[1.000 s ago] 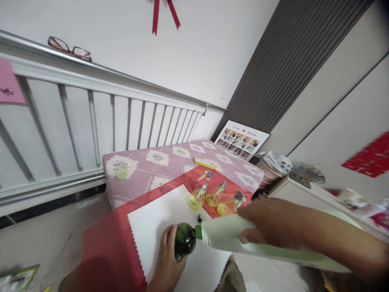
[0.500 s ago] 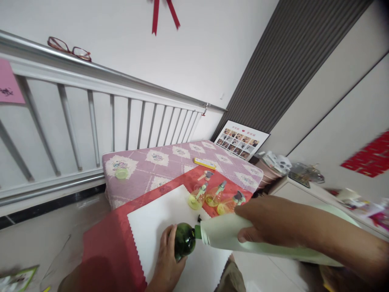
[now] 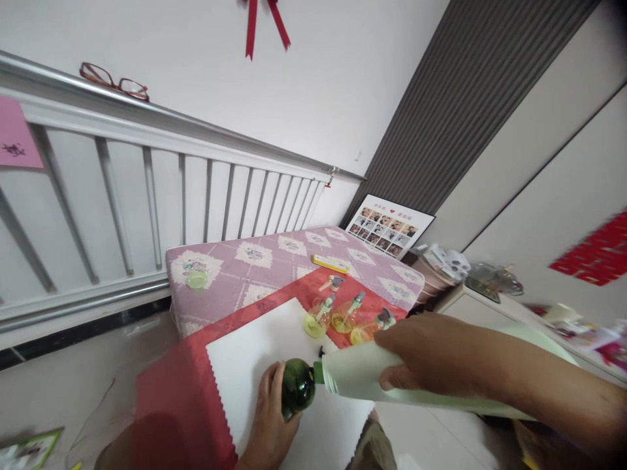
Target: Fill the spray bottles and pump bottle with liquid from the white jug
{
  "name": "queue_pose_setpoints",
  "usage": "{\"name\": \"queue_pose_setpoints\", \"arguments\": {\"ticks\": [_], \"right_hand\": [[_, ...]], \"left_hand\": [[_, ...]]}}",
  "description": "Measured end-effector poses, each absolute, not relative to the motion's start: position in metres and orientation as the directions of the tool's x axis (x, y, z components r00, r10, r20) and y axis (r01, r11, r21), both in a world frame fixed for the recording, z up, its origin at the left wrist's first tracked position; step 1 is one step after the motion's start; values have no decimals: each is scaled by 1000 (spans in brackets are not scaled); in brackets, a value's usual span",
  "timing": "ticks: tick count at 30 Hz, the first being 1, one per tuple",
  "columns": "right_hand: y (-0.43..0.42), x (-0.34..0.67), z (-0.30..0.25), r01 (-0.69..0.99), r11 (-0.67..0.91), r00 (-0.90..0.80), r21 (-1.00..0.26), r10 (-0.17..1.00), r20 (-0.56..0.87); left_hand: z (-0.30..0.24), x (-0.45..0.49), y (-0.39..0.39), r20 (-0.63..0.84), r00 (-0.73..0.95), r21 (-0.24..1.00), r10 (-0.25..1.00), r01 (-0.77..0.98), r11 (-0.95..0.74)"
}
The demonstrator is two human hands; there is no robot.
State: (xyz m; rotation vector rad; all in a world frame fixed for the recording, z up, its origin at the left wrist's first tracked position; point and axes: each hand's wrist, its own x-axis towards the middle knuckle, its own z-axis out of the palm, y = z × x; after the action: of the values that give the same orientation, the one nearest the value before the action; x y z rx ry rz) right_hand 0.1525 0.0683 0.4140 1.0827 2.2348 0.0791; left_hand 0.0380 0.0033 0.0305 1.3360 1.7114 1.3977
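Note:
My left hand [image 3: 269, 408] is wrapped round a dark green, glossy round bottle [image 3: 298, 386] above the white board. Tilted almost level, a large pale green bottle [image 3: 355, 373] lies under my right hand [image 3: 421, 356], whose fingers and thumb grip it near its ribbed neck. That neck meets the green neck of the small bottle; whether liquid passes I cannot tell. Close beyond stand three clear pump bottles with yellow liquid, the nearest [image 3: 360, 334] partly behind my right hand. A small black piece [image 3: 321, 351] is by the necks.
A scalloped white board [image 3: 245, 352] lies on a red cloth [image 3: 181, 372] over a purple patterned table cover [image 3: 225, 261]. Farther back are a loose pump head [image 3: 334, 282], a yellow case [image 3: 330, 264] and a pale green lid [image 3: 197, 279]. A white radiator [image 3: 166, 196] runs behind.
My right hand and the large pale green bottle have shifted very slightly to the left. The left hand and dark green bottle look the same.

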Motion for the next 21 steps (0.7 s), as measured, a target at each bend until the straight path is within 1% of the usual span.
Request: {"name": "queue_pose_setpoints", "arguments": {"ticks": [9, 14, 21], "right_hand": [[63, 143, 417, 670, 659, -445, 340, 724, -527], [58, 137, 419, 665, 660, -450, 349, 728, -518], [55, 132, 422, 637, 672, -443, 377, 720, -535]], "left_hand": [[33, 37, 2, 167, -362, 943, 917, 331, -40], [33, 37, 3, 153, -360, 935, 920, 355, -17], [31, 37, 2, 179, -371, 932, 911, 361, -36]]}}
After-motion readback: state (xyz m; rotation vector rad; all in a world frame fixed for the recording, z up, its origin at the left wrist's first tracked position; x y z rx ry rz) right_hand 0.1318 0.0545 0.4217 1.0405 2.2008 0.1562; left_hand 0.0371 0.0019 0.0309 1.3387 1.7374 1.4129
